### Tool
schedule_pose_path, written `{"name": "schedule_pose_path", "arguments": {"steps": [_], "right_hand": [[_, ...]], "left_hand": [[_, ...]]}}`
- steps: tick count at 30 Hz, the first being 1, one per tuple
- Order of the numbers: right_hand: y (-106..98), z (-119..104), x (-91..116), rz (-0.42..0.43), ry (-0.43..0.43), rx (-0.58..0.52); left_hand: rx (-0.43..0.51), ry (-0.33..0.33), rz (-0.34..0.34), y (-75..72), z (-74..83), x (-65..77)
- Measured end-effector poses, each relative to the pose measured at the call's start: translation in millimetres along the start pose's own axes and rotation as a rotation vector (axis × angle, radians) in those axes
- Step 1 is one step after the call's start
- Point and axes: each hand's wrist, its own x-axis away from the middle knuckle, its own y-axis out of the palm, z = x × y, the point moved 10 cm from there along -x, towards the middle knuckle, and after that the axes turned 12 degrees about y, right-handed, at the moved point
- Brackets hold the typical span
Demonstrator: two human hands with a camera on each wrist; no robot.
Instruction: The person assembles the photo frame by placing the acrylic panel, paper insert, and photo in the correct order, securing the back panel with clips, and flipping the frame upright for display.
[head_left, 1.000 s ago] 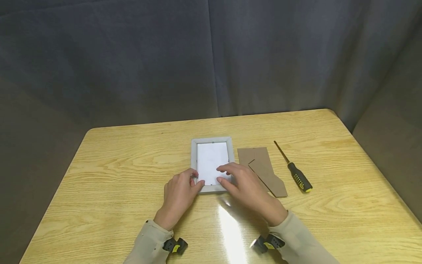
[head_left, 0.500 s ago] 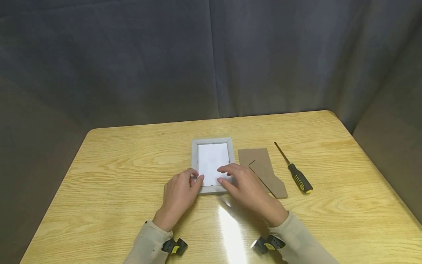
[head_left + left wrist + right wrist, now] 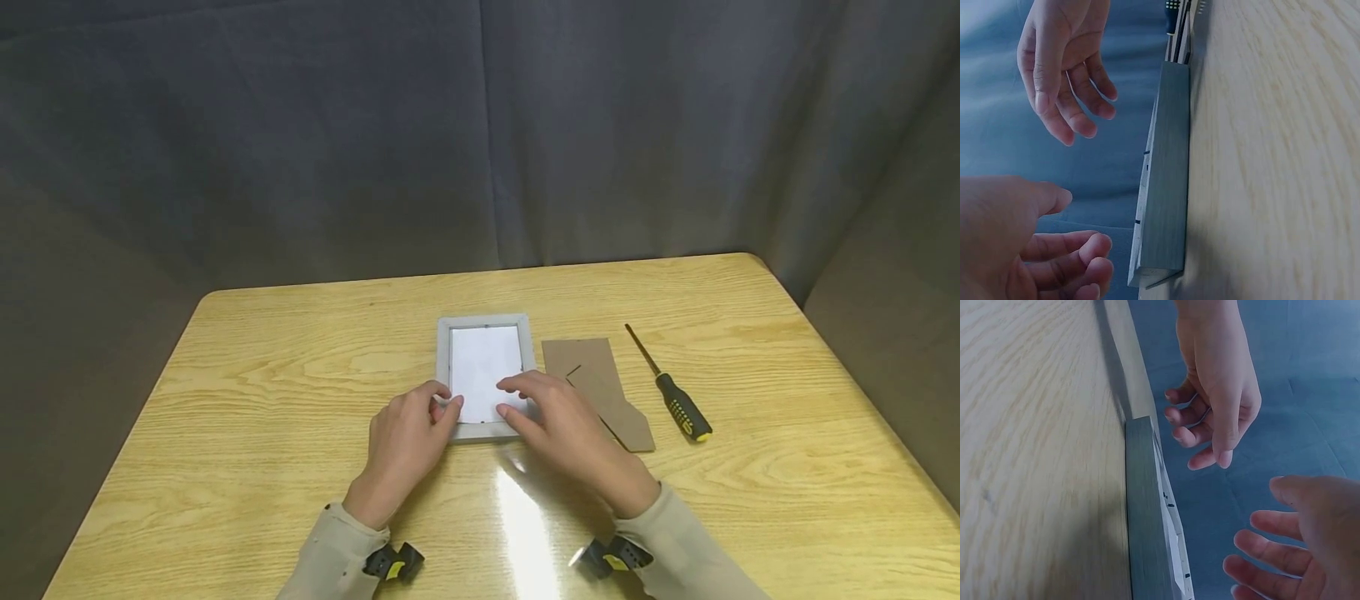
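A grey picture frame (image 3: 443,354) lies back side up on the table, with a white sheet (image 3: 482,367) inside its border and small dark tabs along the inner edge. Over its lower left corner hovers my left hand (image 3: 405,433), fingers loosely bent and holding nothing. My right hand (image 3: 566,429) hovers above the lower right corner, thumb and fingers apart with nothing between them. Both wrist views show a gap between the hands and the frame's side edge (image 3: 1169,169). Right of the frame lies a brown backing board (image 3: 592,375) with a cut stand flap, partly behind the right hand.
A screwdriver (image 3: 681,407) with a black and yellow handle lies to the right of the board, its shaft pointing away. The wood-grain table (image 3: 262,400) ends at a dark curtain (image 3: 300,167) behind. Light glares off the tabletop near the front.
Both hands stay almost in place above the frame. The left thumb has drawn slightly closer to its index finger. Frame, board and screwdriver have not moved on the table.
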Motion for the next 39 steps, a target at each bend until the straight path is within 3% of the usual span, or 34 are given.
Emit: {"name": "schedule_pose_path", "arguments": {"steps": [9,24,39], "right_hand": [[-5.7,0.0,1.0,-0.002,0.003,-0.013],[-25.1,18.9,-6.0,0.018,0.054,-0.010],[-31.9,48.6,-11.0,0.037,0.190,0.076]], "left_hand": [[0.014,0.016,0.014,-5.2,5.9,-1.1],[0.047,0.044,0.032,-4.5,13.2,1.2],[0.057,0.089,-0.027,6.0,26.9,3.6]]}}
